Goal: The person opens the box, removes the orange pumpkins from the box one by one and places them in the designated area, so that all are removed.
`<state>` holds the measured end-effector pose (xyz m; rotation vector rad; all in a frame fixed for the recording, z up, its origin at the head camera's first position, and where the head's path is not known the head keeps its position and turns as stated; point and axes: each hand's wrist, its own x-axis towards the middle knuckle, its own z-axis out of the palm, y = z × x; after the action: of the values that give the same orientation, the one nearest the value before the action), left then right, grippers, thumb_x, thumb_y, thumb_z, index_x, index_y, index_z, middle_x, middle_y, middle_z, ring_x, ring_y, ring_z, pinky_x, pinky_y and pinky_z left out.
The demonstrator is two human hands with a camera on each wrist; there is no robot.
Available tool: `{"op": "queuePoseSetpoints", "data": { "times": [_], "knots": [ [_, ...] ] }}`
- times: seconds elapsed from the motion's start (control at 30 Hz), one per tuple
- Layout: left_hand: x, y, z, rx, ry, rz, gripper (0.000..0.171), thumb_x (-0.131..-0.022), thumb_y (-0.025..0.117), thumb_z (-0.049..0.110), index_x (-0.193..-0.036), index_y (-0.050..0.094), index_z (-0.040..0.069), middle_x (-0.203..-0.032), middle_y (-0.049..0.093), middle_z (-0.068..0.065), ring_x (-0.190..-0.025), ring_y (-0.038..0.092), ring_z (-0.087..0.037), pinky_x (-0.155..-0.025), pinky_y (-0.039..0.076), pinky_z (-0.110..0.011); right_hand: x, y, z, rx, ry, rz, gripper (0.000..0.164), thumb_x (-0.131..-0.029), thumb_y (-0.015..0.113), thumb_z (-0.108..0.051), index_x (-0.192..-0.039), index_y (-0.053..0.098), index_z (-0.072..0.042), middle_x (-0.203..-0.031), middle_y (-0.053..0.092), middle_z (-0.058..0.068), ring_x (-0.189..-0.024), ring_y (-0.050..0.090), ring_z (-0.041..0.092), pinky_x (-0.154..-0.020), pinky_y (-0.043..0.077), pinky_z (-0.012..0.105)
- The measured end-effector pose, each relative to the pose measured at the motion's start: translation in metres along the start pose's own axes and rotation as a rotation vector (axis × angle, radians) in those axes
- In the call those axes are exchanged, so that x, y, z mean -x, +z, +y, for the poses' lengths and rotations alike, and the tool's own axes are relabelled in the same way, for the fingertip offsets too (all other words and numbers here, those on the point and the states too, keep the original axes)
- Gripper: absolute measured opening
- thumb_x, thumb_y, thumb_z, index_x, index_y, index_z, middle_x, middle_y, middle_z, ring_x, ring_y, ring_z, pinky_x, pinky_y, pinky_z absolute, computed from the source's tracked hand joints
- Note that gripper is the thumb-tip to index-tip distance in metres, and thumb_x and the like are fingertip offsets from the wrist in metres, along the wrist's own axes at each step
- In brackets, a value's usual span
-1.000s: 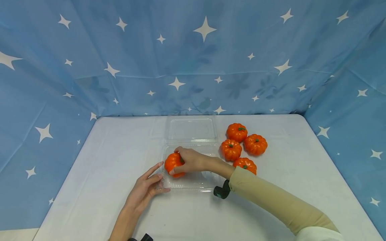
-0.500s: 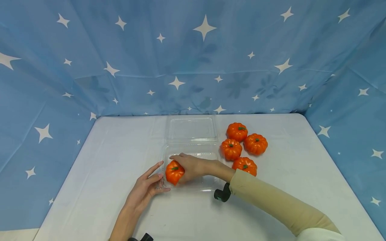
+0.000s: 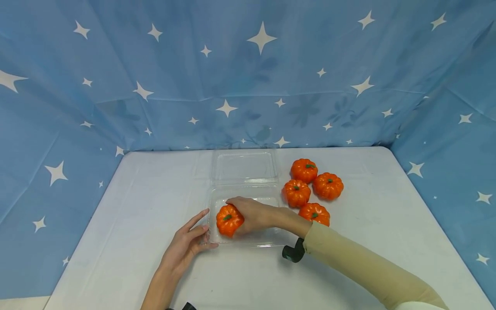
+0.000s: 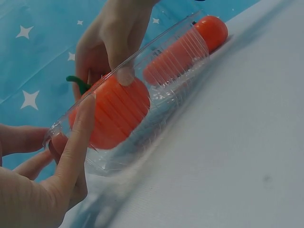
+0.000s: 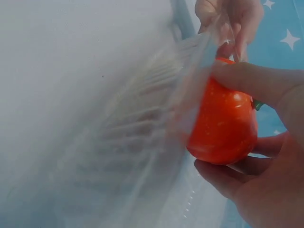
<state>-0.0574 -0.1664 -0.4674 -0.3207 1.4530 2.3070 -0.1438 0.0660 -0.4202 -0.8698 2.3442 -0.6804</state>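
Observation:
A clear plastic clamshell box (image 3: 255,241) lies with its lid (image 3: 246,167) folded back on the white table. My left hand (image 3: 185,244) grips the box's left rim; the left wrist view shows its fingers at both sides of the edge. Inside the left end of the box is a small orange toy pumpkin (image 3: 229,221) with a green stem. My right hand (image 3: 253,216) holds that pumpkin from its right side, thumb and fingers curled round it. In the right wrist view the pumpkin (image 5: 223,126) sits between thumb and fingers, next to the box wall.
Several more orange pumpkins (image 3: 328,186) cluster on the table just right of the box, the nearest (image 3: 314,213) partly behind the right forearm. A blue curtain (image 3: 174,77) with white stars hangs behind the table and along its sides.
The held pumpkin has turned, its stem now facing up toward the head camera, and shifted slightly nearer and right. My right hand moved with it. The left hand stays at the rim.

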Motion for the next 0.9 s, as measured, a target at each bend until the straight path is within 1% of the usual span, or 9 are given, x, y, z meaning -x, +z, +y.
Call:
{"op": "queuePoseSetpoints", "data": {
  "times": [0.1,0.2,0.5,0.77,0.9],
  "knots": [
    [0.000,0.000,0.001,-0.003,0.000,0.004,0.060,-0.102,0.054,0.004,-0.159,0.035,0.011,-0.077,0.052,0.001,-0.073,0.054,-0.011,-0.086,0.063,-0.044,0.005,-0.002,0.003,-0.016,-0.009,0.024,0.088,-0.081,0.086,-0.028,-0.153,0.041,-0.005,-0.146,0.054,0.007,-0.128,0.054,0.024,-0.110,0.051,0.045],
    [0.000,0.000,0.001,-0.008,0.002,0.002,0.061,-0.102,0.055,0.004,-0.159,0.035,0.011,-0.077,0.052,0.001,-0.072,0.054,-0.010,-0.085,0.063,-0.044,0.011,-0.003,0.006,-0.031,-0.031,0.054,0.087,-0.081,0.086,-0.029,-0.152,0.043,-0.005,-0.144,0.056,0.007,-0.127,0.056,0.024,-0.108,0.052,0.045],
    [0.001,-0.002,0.000,0.000,0.006,-0.006,0.062,-0.102,0.056,0.004,-0.160,0.034,0.011,-0.075,0.052,0.002,-0.071,0.053,-0.010,-0.086,0.062,-0.045,0.032,-0.006,0.013,-0.100,-0.049,0.109,0.083,-0.083,0.084,-0.031,-0.152,0.044,-0.010,-0.146,0.056,0.006,-0.129,0.056,0.023,-0.108,0.052,0.046],
    [0.001,-0.003,0.001,0.003,0.009,-0.037,0.064,-0.103,0.055,0.005,-0.161,0.030,0.011,-0.075,0.053,0.004,-0.071,0.053,-0.010,-0.087,0.062,-0.044,0.055,-0.014,0.020,-0.162,-0.048,0.180,0.080,-0.085,0.082,-0.033,-0.153,0.046,-0.013,-0.146,0.057,0.002,-0.132,0.054,0.021,-0.110,0.050,0.048],
    [0.000,-0.003,0.002,0.004,0.010,-0.040,0.064,-0.103,0.055,0.004,-0.161,0.030,0.010,-0.076,0.053,0.004,-0.072,0.053,-0.010,-0.086,0.062,-0.044,0.067,-0.018,0.023,-0.207,-0.013,0.206,0.081,-0.084,0.083,-0.038,-0.153,0.045,-0.019,-0.146,0.056,-0.004,-0.133,0.053,0.019,-0.109,0.050,0.050]
  ]
}}
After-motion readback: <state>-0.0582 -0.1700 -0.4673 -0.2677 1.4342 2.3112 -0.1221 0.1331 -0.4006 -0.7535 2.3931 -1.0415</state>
